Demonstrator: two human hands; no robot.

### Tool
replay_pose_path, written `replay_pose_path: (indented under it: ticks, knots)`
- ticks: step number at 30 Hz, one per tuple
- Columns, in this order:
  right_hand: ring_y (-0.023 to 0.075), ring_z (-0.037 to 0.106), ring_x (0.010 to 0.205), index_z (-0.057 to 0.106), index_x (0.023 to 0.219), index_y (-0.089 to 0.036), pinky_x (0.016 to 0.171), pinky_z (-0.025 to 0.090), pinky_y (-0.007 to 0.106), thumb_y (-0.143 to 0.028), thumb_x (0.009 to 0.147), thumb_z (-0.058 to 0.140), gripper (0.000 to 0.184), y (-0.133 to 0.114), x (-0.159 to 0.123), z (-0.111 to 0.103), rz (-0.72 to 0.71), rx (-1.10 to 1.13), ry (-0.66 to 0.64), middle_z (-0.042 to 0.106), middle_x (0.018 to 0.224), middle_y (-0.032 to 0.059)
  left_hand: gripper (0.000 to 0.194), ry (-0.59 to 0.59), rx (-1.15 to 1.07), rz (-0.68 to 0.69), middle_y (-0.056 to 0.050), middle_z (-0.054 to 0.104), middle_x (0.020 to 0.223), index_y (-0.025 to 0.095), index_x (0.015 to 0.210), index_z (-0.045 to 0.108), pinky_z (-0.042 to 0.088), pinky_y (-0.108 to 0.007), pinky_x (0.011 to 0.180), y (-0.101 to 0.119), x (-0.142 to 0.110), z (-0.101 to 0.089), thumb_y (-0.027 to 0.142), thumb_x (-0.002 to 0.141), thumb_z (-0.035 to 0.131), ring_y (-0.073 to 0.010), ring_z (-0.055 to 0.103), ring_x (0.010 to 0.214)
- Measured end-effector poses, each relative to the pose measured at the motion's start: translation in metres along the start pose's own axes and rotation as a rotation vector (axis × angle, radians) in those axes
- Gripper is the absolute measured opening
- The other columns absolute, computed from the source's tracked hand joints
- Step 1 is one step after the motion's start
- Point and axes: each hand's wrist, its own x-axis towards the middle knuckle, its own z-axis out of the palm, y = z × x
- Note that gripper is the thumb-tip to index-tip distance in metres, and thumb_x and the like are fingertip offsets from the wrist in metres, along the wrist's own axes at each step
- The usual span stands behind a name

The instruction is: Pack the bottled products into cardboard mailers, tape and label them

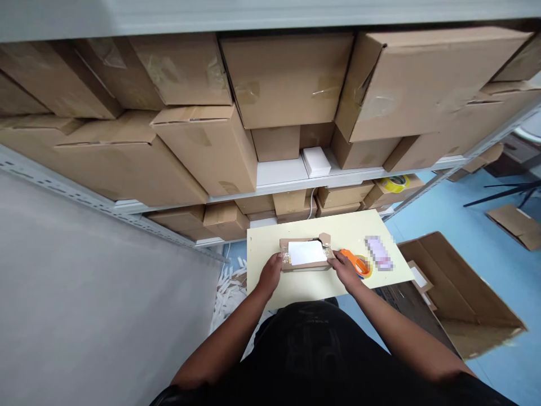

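Pale yellow and narrow, the counter [304, 287] stands close against the wearer's body, its far edge near the shelving [279, 188]. Both hands grip a small cardboard box [304, 268]: the left hand [271, 273] closes on its left end and the right hand [344, 267] on its right end. Bare surface lies left of the left hand, along the near edge and in a strip behind the box; to the right, room is tighter, since an orange tape dispenser [350, 260] sits just beside the right hand. The box lies between the 2 hands, its long side facing the wearer, a white label [306, 252] covering most of its top and clear tape shining at the ends. Farther right, a pinkish item [379, 252] is pixelated beyond reading. Past the right edge, a large open carton [465, 282] stands on the blue floor [454, 208], and white scraps [228, 287] lie below the left edge. Stacked cartons [291, 84] fill the shelving ahead, those at both sides cut off by the frame. Fingers beneath the box are hidden, the label's print cannot be made out, and I cannot tell whether the brown flap [324, 238] at the far right corner belongs to the box.
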Motion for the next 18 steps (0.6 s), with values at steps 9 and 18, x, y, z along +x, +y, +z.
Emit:
replay_pose_path:
  ticks: [9, 18]
  knots:
    - [0.024, 0.066, 0.093, 0.075, 0.12, -0.022, 0.082, 0.057, 0.036, -0.063, 0.091, 0.054, 0.055, -0.092, 0.021, -0.044, -0.121, 0.197, 0.162, 0.074, 0.116, 0.0082, 0.056, -0.008, -0.074, 0.248, -0.009, 0.063, 0.146, 0.022, 0.136, 0.063, 0.05, -0.035, 0.103, 0.121, 0.036, -0.015, 0.059, 0.1, 0.041, -0.0261, 0.058, 0.132]
    - [0.0214, 0.063, 0.085, 0.074, 0.099, -0.021, 0.074, 0.055, 0.032, -0.072, 0.09, 0.052, 0.056, -0.096, 0.03, -0.16, -0.173, 0.245, 0.264, 0.073, 0.103, 0.0064, 0.059, -0.078, -0.125, 0.364, -0.009, 0.071, 0.13, 0.02, 0.127, 0.068, 0.053, -0.039, 0.1, 0.203, 0.024, 0.078, 0.065, 0.096, 0.046, -0.0279, 0.063, 0.119]
